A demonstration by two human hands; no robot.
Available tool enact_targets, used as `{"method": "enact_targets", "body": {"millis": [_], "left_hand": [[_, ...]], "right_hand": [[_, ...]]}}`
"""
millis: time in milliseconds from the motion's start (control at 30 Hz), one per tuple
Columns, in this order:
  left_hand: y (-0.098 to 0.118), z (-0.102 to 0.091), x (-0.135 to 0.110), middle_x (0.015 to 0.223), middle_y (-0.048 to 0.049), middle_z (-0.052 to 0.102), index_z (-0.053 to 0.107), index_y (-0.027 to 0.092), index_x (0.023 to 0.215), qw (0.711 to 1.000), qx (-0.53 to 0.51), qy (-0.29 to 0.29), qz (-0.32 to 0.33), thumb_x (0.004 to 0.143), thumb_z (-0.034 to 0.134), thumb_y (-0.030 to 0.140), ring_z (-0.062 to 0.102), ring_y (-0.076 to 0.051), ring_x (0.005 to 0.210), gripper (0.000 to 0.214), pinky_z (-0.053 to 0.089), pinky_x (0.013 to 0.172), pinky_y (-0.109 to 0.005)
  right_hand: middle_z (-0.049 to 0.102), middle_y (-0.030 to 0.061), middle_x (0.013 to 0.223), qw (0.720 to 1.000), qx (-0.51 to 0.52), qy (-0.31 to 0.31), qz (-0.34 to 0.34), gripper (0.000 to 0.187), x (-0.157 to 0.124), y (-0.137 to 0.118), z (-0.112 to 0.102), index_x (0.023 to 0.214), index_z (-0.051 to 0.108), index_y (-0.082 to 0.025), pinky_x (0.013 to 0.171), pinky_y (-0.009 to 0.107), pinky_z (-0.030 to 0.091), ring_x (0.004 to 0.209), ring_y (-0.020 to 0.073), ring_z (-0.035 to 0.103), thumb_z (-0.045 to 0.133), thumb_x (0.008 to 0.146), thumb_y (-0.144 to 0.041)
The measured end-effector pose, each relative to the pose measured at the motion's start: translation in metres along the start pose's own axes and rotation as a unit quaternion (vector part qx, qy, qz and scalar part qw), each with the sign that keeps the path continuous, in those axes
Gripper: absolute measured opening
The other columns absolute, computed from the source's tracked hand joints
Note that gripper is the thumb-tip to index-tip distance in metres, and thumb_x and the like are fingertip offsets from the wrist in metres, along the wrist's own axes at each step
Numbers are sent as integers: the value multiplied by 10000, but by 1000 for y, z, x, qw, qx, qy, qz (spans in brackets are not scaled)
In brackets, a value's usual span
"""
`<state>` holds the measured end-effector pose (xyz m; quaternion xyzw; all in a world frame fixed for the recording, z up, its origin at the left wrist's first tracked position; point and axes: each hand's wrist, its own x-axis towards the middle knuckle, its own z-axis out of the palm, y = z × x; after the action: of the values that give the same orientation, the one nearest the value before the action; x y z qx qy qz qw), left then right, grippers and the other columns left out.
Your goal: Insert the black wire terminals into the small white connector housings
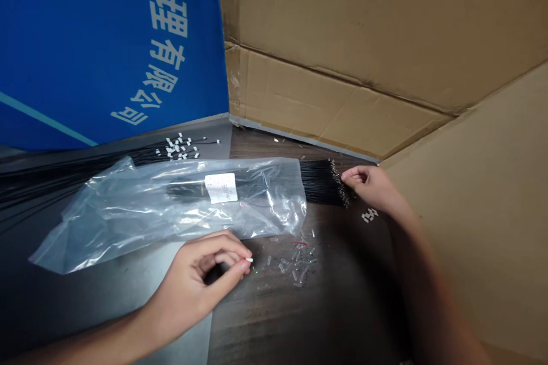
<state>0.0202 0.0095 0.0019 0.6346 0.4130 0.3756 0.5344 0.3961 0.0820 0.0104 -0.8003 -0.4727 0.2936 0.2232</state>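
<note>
My left hand (205, 274) is closed in a pinch, with a small white connector housing (249, 260) between thumb and forefinger. It is just in front of the clear plastic bag (180, 199). A bundle of thin black wires (321, 182) sticks out of the bag's right end, with metal terminals on the wire tips. At those tips my right hand (368, 185) has its thumb and forefinger pinched together on a wire end; the exact grip is too small to see clearly. Several loose white connector housings (369, 215) lie just below the right hand.
Small clear plastic tubes (295, 265) are scattered on the dark wood table (265, 319). At left, black wires with white connectors (177, 148) lie behind the bag, which bears a white label (221, 188). Cardboard (342, 80) and a blue printed panel (85, 40) stand behind.
</note>
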Motion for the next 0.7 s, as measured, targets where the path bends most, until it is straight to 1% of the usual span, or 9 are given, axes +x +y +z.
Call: {"method": "enact_targets", "body": {"millis": [100, 200, 267, 367, 433, 500, 600, 700], "left_hand": [[1, -1, 1, 774, -79, 765, 805, 160, 824, 1000, -2, -6, 4, 865, 720, 149, 747, -151, 631, 95, 625, 609, -186], [2, -2, 1, 786, -77, 762, 786, 157, 840, 1000, -15, -15, -1, 880, 712, 143, 744, -148, 626, 86, 622, 607, -188], [1, -3, 0, 794, -76, 756, 776, 153, 851, 999, -22, -24, -8, 892, 711, 139, 740, -143, 629, 78, 618, 610, -185], [-3, -5, -2, 820, -73, 745, 763, 152, 880, 998, -38, -35, -20, 925, 702, 138, 732, -138, 662, 77, 617, 633, -189], [-5, -4, -4, 848, -72, 747, 751, 156, 900, 997, -62, -44, -19, 938, 696, 124, 730, -135, 702, 75, 620, 669, -194], [-5, -4, -3, 889, -72, 759, 739, 158, 910, 994, -96, -57, -18, 933, 693, 90, 736, -129, 737, 85, 624, 705, -196], [-4, -3, -2, 922, -64, 768, 696, 154, 880, 986, -154, -62, -28, 906, 695, 39, 750, -118, 756, 118, 624, 708, -187], [-6, -2, -1, 915, -49, 769, 638, 151, 828, 979, -194, -57, -39, 887, 707, 15, 755, -109, 762, 164, 622, 707, -179]], "right_hand": [[733, 42, 1032, 999, 49, 0, 5, 191, -2, -3, -1, 1108, 713, -142, 736, 317, 629, 828, 158, 713, 704, 1050, -323], [722, 9, 903, 993, 118, 14, 0, 148, -7, -9, -3, 1022, 712, -139, 673, 275, 597, 730, 131, 683, 730, 1027, -286], [727, -3, 822, 985, 168, 27, -7, 146, -11, -13, -3, 963, 725, -149, 648, 250, 570, 689, 124, 670, 792, 962, -279], [746, 7, 745, 971, 234, 44, -17, 238, -16, -19, 1, 877, 760, -168, 626, 226, 546, 660, 125, 667, 908, 796, -334], [765, 22, 747, 961, 268, 62, -25, 303, -17, -20, 4, 837, 776, -175, 635, 217, 553, 675, 128, 678, 959, 686, -362], [791, 42, 804, 949, 303, 87, -35, 348, -16, -20, 7, 815, 781, -176, 670, 205, 572, 726, 131, 703, 983, 611, -373], [802, 51, 880, 924, 359, 123, -38, 375, -15, -20, 7, 812, 782, -173, 699, 170, 589, 763, 112, 711, 985, 571, -377], [770, 37, 862, 899, 411, 148, -33, 361, -17, -24, 2, 814, 785, -156, 670, 128, 580, 727, 82, 679, 979, 563, -329]]}}
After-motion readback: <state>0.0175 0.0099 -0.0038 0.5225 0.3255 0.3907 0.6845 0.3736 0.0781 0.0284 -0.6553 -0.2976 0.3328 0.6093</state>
